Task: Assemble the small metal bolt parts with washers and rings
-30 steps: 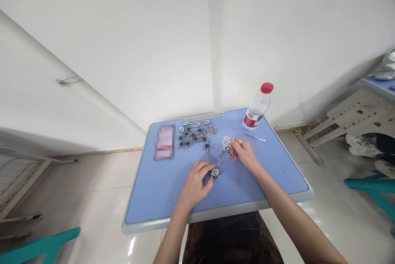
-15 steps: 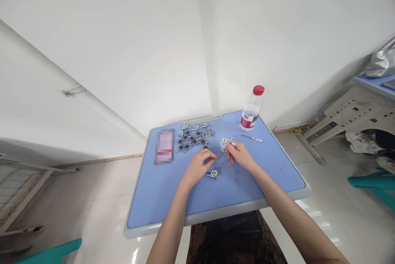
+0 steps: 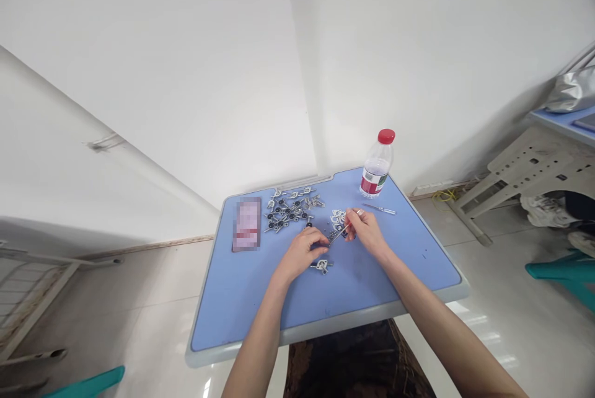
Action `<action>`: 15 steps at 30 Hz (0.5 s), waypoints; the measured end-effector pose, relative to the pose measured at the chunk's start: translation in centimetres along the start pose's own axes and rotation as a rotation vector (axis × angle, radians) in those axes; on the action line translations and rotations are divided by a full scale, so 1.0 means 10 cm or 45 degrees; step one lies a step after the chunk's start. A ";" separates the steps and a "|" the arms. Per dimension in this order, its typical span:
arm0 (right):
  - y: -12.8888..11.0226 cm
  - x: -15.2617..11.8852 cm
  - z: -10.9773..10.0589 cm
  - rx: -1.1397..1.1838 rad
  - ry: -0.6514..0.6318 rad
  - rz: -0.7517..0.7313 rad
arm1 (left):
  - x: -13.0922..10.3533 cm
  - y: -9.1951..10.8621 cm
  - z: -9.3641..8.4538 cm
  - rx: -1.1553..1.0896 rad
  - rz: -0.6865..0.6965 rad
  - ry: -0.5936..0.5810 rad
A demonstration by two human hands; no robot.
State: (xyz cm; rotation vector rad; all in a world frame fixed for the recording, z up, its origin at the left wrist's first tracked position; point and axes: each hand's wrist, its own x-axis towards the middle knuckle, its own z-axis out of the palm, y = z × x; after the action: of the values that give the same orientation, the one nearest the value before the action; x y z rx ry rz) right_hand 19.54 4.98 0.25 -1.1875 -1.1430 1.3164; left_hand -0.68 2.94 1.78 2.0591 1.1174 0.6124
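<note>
In my right hand (image 3: 365, 232) is a thin screwdriver (image 3: 339, 235), its metal shaft slanting down to the left while the fingers hide its handle. My left hand (image 3: 303, 254) is at the tip of the shaft, thumb and fingers brought together; whatever they pinch is too small to make out. Below the fingertips lies a metal fitting with an oval flange (image 3: 321, 266). Small screws (image 3: 332, 235) are scattered between the hands. Flat oval metal plates (image 3: 337, 217) lie just beyond, partly covered by my right hand.
Several metal fittings with black round parts (image 3: 283, 215) are heaped at the back left, beside a pixelated pink rectangle (image 3: 247, 224). A red-capped bottle (image 3: 375, 165) stands at the back right. Nearby lies a clear-handled tool (image 3: 380, 209). A white wall (image 3: 232, 75) rises behind the blue table (image 3: 232, 311).
The screwdriver tip has moved up and away from the flanged fitting toward my left fingertips. My left hand has shifted slightly, and my right hand has moved a little to the right.
</note>
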 end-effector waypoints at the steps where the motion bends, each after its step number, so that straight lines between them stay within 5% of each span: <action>1: 0.00 0.00 0.00 0.006 0.004 0.000 | 0.01 0.00 0.00 0.010 0.003 0.002; 15: -0.07 -0.04 0.04 0.223 -0.008 0.025 | -0.03 0.04 0.03 0.076 -0.090 0.189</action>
State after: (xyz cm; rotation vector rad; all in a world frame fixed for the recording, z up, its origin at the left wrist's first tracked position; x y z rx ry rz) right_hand 19.18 4.66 0.97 -1.0690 -1.0006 1.4059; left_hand -0.47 2.39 1.90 2.0420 1.3019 0.7138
